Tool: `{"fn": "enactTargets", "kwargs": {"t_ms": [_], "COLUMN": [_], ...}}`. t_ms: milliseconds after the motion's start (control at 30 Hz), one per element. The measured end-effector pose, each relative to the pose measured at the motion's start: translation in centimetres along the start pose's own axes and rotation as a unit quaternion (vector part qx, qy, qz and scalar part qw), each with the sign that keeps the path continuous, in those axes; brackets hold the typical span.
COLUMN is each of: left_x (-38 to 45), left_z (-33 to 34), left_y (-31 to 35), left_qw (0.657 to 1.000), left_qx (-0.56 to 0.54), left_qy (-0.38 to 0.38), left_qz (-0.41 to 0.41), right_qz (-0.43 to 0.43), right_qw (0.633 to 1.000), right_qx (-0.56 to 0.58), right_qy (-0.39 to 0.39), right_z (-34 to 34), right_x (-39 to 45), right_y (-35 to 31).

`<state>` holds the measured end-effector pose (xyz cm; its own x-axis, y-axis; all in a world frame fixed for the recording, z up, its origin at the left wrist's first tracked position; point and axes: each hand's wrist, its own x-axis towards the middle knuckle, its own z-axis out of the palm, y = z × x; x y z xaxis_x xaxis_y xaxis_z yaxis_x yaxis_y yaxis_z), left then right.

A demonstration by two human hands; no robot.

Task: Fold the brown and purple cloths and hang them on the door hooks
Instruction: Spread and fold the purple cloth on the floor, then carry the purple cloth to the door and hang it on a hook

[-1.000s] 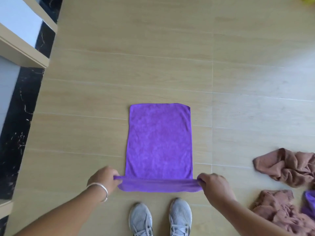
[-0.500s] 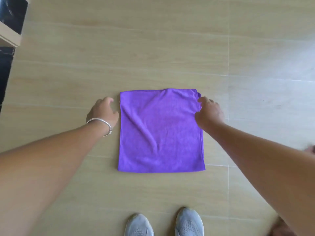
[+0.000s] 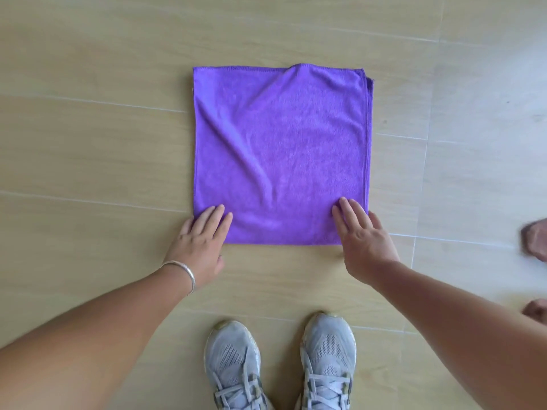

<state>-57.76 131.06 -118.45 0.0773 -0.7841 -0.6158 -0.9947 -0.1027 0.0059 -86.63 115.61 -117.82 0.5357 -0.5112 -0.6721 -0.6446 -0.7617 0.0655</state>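
You had the purple cloth [image 3: 279,155] lying on the floor [image 3: 88,143] directly ahead of your shoes [image 3: 233,365], doubled into a near-square, with a second layer peeking out at the far right corner. Your left hand [image 3: 201,247] rested on the near left corner and your right hand [image 3: 362,235] on the near right corner; the fingers of both were straight, held close together and pressed flat on the fabric, pinching nothing. The step in hand appeared to be smoothing the fold. To do it well, you needed to sweep both palms away from yourself along the diagonal creases running across the middle, flatten the raised bump at the far edge, and square the offset layer at the far right corner before making the next fold. A bracelet [image 3: 185,272] sat on your left wrist, clear of the fabric. At the right border a brown cloth [image 3: 535,242] lay partly out of view, apart from the purple one and unfolded as far as could be told. No door hooks appeared in view.
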Motion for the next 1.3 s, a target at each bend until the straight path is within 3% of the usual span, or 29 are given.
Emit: {"fn": "enactTargets", "kwargs": {"t_ms": [200, 400, 533, 700, 833, 1100, 1300], "left_x": [1.5, 1.8, -0.6, -3.7, -5.8, -10.9, -15.7], "left_z": [-0.3, -5.6, -9.9, -17.3, -24.7, -40.0, -52.7], "left_y": [0.2, -0.1, -1.3, -2.7, -3.9, -6.2, -7.8], "left_qw": [0.989, 0.997, 0.996, 0.996, 0.985, 0.976, 0.989], "left_qx": [0.01, 0.077, 0.084, 0.017, -0.059, -0.088, -0.035], "left_qy": [0.144, 0.021, 0.007, 0.045, 0.127, 0.196, 0.125], "left_qz": [0.016, -0.008, -0.04, -0.078, -0.098, -0.044, -0.068], "right_qz": [0.024, 0.036, 0.026, 0.023, 0.035, 0.055, 0.067], "right_qw": [0.999, 0.999, 0.997, 0.992, 0.986, 0.974, 0.967], "right_qx": [0.001, 0.015, 0.034, 0.062, 0.082, 0.09, 0.067], "right_qy": [0.029, 0.037, 0.061, 0.105, 0.14, 0.198, 0.236], "right_z": [1.1, -2.7, -6.9, -14.7, -21.6, -36.4, -50.2], "right_x": [0.3, -1.1, -3.6, -6.4, -8.9, -14.0, -18.8], "right_y": [-0.7, 0.0, 1.1, 3.5, 5.8, 10.4, 13.3]}}
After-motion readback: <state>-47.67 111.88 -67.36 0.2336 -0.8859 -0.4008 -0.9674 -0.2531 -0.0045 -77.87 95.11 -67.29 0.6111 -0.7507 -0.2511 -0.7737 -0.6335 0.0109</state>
